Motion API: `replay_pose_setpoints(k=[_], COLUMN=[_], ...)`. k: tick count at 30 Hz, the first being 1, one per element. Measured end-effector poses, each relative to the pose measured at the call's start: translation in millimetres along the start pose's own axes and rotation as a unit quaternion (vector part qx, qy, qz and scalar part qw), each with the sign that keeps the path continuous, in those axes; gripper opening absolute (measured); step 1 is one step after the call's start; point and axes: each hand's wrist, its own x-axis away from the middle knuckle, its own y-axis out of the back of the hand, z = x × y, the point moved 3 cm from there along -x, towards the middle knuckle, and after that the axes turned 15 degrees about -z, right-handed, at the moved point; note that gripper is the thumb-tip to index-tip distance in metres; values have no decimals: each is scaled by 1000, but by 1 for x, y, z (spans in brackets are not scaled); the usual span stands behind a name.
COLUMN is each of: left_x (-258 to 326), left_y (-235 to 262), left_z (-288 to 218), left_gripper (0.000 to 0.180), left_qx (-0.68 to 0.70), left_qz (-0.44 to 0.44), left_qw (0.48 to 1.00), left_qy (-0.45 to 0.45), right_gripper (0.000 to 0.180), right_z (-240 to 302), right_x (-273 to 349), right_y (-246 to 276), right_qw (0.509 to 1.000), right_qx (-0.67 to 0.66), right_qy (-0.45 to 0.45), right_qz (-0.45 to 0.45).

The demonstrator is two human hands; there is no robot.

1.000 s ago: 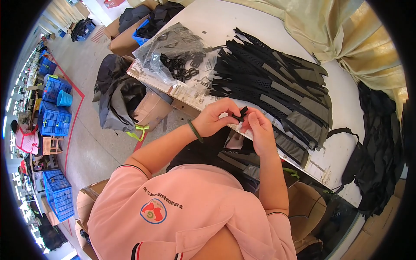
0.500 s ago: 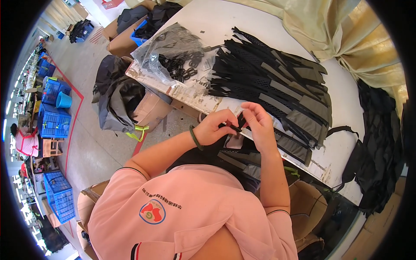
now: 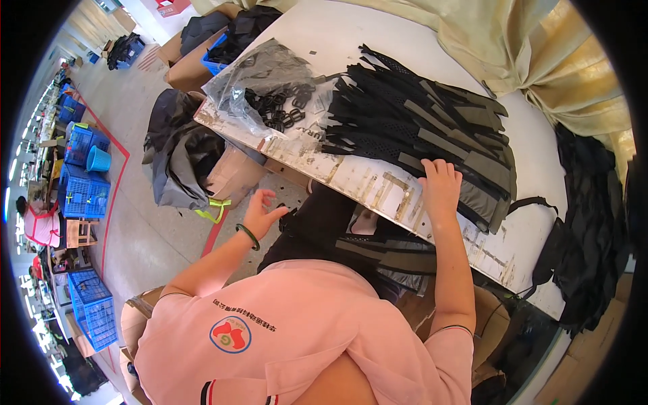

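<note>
The bench point(image 3: 368, 27) is white with brown stains along its near edge. The cloth strips point(image 3: 439, 135) are black and grey, some in dotted mesh. Near the bench's left corner, the buckles point(image 3: 278, 118) are black. The shirt point(image 3: 297, 317) is pink, the bracelet point(image 3: 250, 236) dark green, the curtain point(image 3: 513, 40) gold.

Pink cloth shirt point(image 3: 304, 297): round blue-ringed emblem point(image 3: 230, 335), red shapes inside; row of dark printed characters point(image 3: 246, 316) beside it. Large dark capitals point(image 3: 313, 133) at transparent plastic bag point(image 3: 233, 81), on bag or white desk point(image 3: 358, 27) unclear. Red panel point(image 3: 173, 7): marks too small to read.
</note>
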Motion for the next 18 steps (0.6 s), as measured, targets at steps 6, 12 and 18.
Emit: replay_pose_setpoints(k=[6, 12, 18], left_x=[-14, -26, -45], left_y=[-57, -127, -128], left_z=[-80, -117, -97], left_gripper=[31, 26, 14], left_qx=[276, 543, 479], left_qz=[306, 293, 202], left_qw=[886, 705, 808], left_qy=[212, 350, 276], right_gripper=[25, 27, 30], right_z=[14, 20, 0], right_x=[9, 64, 85], right_y=[17, 34, 32], right_qw=[997, 992, 995], right_qx=[-26, -103, -89], right_qy=[50, 66, -10], right_qz=[-61, -14, 51])
